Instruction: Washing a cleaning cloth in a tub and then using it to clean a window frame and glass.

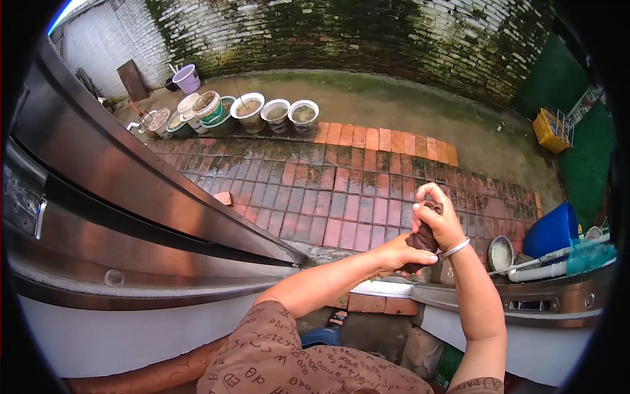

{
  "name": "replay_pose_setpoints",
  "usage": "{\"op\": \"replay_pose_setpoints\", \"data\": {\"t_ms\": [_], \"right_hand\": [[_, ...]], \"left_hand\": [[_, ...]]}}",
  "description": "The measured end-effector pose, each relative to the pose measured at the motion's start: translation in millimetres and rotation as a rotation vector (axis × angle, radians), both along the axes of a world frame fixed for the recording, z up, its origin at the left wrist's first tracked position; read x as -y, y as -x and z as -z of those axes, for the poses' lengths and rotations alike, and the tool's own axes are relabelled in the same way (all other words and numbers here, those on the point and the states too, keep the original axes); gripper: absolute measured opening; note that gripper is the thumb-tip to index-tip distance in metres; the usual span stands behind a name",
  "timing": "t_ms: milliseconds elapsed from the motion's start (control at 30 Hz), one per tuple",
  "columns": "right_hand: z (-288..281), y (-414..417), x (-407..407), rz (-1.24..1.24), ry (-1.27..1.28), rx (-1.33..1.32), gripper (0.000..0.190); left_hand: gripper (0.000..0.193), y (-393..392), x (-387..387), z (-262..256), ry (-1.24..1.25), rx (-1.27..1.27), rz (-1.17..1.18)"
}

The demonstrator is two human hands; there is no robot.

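A dark brown bunched cloth (422,240), twisted tight, is gripped by both my hands out in front of my body. My left hand (401,253) has its lower end, with the thumb pressed along it and the fingers mostly hidden underneath. Around the upper end my right hand (439,221) is clenched, a silver bangle (455,247) on its wrist. Both hands are held above the sill of a doorway (381,288), close to each other. Part of the cloth is hidden behind the fingers.
A metal door (123,162) stands at left, a door frame (536,305) at right. Wet brick paving (315,197) lies outside. Several buckets and pots (248,115) line its far left edge. A blue tub (551,229), white pipes (539,271) and a yellow crate (551,132) are at right.
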State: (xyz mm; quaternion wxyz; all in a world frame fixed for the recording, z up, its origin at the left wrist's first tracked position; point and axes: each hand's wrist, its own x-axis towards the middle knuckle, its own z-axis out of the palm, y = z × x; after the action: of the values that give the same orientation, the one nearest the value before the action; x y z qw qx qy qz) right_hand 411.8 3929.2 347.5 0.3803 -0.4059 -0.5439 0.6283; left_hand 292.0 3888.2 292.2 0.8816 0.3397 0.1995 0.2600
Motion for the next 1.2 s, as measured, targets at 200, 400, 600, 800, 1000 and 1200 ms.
{"op": "replay_pose_setpoints", "data": {"t_ms": [200, 400, 600, 800, 1000, 1200], "right_hand": [[46.2, 8.8, -18.9, 0.118, -0.096, 0.18, 0.013], [100.7, 17.1, -34.3, 0.293, -0.253, 0.516, 0.013], [131.3, 19.5, -39.3, 0.482, -0.372, 0.679, 0.011], [141.5, -3.3, -25.2, 0.539, -0.248, 0.544, 0.056], [142.8, -44.5, 17.2, 0.39, 0.158, -0.035, 0.07], [143.7, -67.7, 78.9, 0.396, 0.067, -0.07, 0.056]], "left_hand": [[0.021, -7.1, -20.0, 33.1, -0.25, -0.323, -0.125], [0.028, -19.7, -31.3, 86.6, -0.348, -0.487, -0.345], [0.045, -26.4, -36.0, 117.9, -0.546, -0.833, -0.544], [0.07, -20.0, -41.6, 110.5, -0.554, -1.045, -0.606], [0.075, -5.0, -20.5, 105.9, -0.696, -0.874, -0.489], [0.052, -1.0, 15.9, 116.5, -0.097, -0.427, -0.405]]}}
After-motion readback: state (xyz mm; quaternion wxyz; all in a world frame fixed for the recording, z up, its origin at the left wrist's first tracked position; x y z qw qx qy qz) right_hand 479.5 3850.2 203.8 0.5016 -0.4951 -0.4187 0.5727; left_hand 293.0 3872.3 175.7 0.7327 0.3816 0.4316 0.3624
